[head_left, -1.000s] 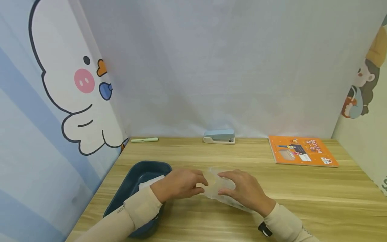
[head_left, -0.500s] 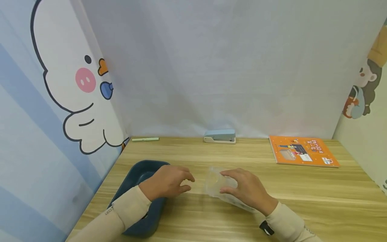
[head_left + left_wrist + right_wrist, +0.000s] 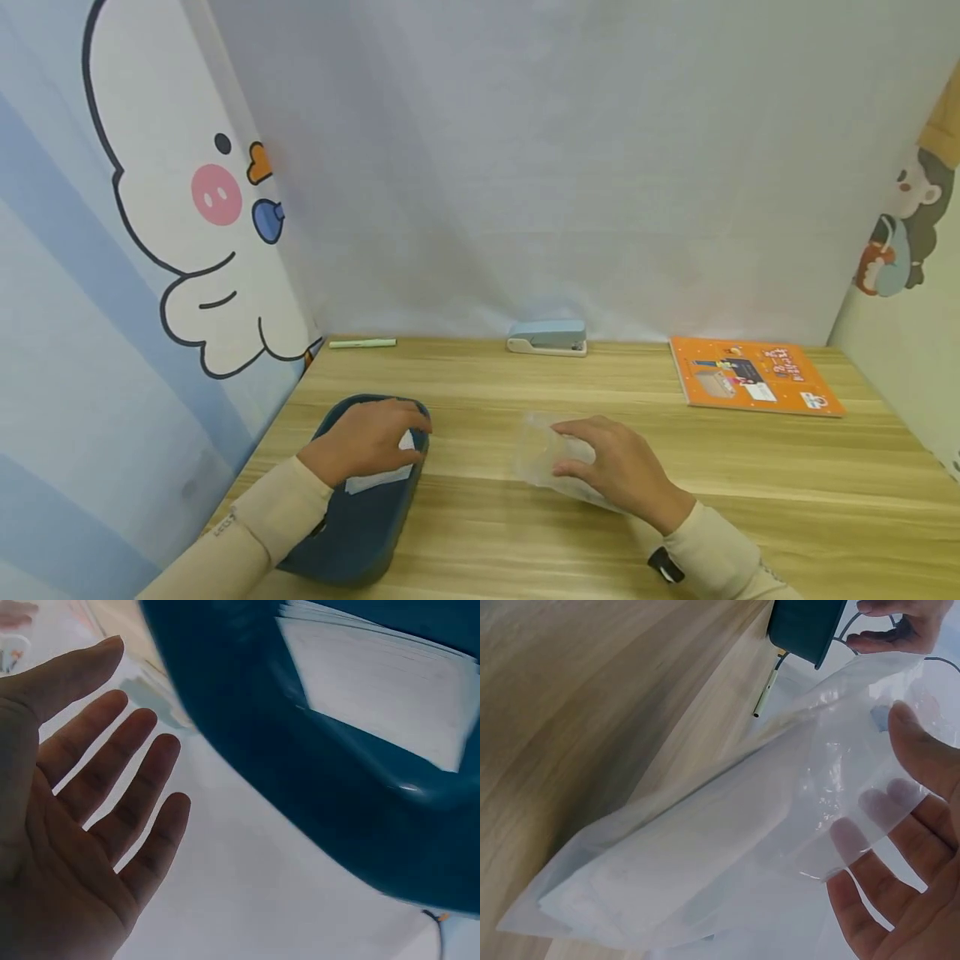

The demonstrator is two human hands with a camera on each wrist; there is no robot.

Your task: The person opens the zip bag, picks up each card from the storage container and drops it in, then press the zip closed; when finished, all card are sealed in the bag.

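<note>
My left hand [image 3: 367,442] is over the dark teal tray [image 3: 360,550], fingers relaxed and holding nothing. In the left wrist view its fingers are spread beside the tray's wall [image 3: 247,761]. A stack of thin white sheets [image 3: 390,682] lies inside the tray, partly hidden by that hand in the head view. My right hand [image 3: 622,471] holds a translucent plastic bag [image 3: 536,454] near its mouth. Through the film, the right wrist view shows the thumb on one side and fingers on the other. A flat whitish bundle [image 3: 667,870] is inside the bag; its kind is unclear.
At the back of the wooden table [image 3: 465,517] lie a pale green pen [image 3: 363,342] and a light blue stapler [image 3: 547,337]. An orange booklet [image 3: 753,375] is at the back right. A grey-white curtain [image 3: 525,167] hangs behind.
My left hand has moved left, away from the bag's mouth to above the tray. My right hand and the bag stay almost in place.
</note>
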